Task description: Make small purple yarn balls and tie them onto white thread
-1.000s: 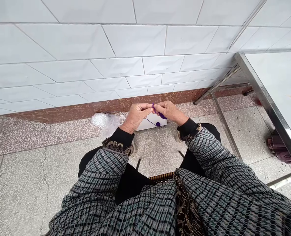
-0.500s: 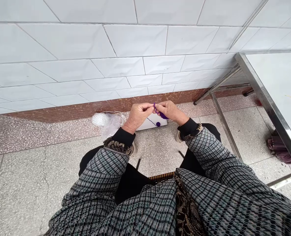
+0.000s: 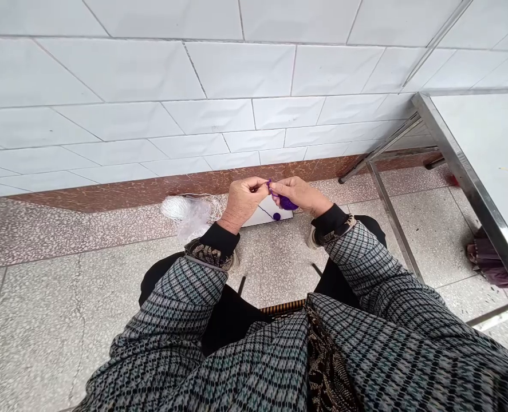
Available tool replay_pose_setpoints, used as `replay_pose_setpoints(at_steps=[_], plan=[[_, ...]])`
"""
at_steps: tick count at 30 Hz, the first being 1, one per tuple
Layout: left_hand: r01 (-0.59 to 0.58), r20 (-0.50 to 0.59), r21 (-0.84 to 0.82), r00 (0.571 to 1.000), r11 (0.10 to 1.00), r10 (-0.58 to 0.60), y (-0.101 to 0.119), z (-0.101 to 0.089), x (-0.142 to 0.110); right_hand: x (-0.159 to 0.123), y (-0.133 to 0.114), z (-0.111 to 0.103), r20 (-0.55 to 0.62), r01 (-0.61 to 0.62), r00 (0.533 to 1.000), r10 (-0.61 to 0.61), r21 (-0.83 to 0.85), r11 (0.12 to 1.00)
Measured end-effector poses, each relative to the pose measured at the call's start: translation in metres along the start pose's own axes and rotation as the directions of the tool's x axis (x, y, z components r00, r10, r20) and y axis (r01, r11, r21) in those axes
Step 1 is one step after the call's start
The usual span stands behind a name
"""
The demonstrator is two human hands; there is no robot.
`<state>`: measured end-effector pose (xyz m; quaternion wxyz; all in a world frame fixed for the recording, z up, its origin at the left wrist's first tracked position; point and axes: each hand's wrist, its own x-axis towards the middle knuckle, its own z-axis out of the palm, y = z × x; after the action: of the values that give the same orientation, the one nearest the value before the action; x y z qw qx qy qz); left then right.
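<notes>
I sit facing a white tiled wall with both arms stretched out over my knees. My left hand (image 3: 241,201) and my right hand (image 3: 302,193) meet fingertip to fingertip, both pinched on a small piece of purple yarn work (image 3: 284,201). A thin purple strand runs down from it to a small purple ball (image 3: 276,216) lying on a white box (image 3: 267,215) on the floor under my hands. Whether a hook or needle is in my fingers I cannot make out.
A clear plastic bag with white yarn (image 3: 184,210) lies on the floor left of the box. A steel-framed table (image 3: 464,166) stands at the right, its legs (image 3: 392,220) near my right knee. A folded dark umbrella (image 3: 488,260) lies under it.
My hands have stayed together with only small finger movements on the purple yarn; the view has shifted slightly.
</notes>
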<state>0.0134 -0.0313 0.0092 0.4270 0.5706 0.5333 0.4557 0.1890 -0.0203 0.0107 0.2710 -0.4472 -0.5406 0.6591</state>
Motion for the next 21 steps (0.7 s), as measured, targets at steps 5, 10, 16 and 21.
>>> replay_pose_setpoints(at_steps=[5, 10, 16, 21], plan=[[0.021, -0.01, -0.036, 1.0, 0.999, -0.022, 0.0, -0.001, 0.0, -0.006, -0.011, -0.004, -0.016, 0.037, 0.999, -0.033, 0.292, 0.956], [0.042, 0.01, -0.055, 0.999, 0.998, -0.042, -0.001, -0.001, 0.001, -0.01, -0.026, -0.004, -0.104, 0.084, 0.994, -0.041, 0.451, 0.888], [0.102, 0.009, -0.084, 0.995, 0.991, -0.102, -0.001, 0.003, 0.003, -0.011, -0.031, -0.004, -0.286, 0.182, 0.956, -0.069, 0.39, 0.903], [0.084, 0.021, -0.072, 0.996, 0.994, -0.083, -0.012, 0.007, 0.005, -0.009, -0.028, -0.006, -0.292, 0.252, 0.941, -0.17, 0.27, 0.929]])
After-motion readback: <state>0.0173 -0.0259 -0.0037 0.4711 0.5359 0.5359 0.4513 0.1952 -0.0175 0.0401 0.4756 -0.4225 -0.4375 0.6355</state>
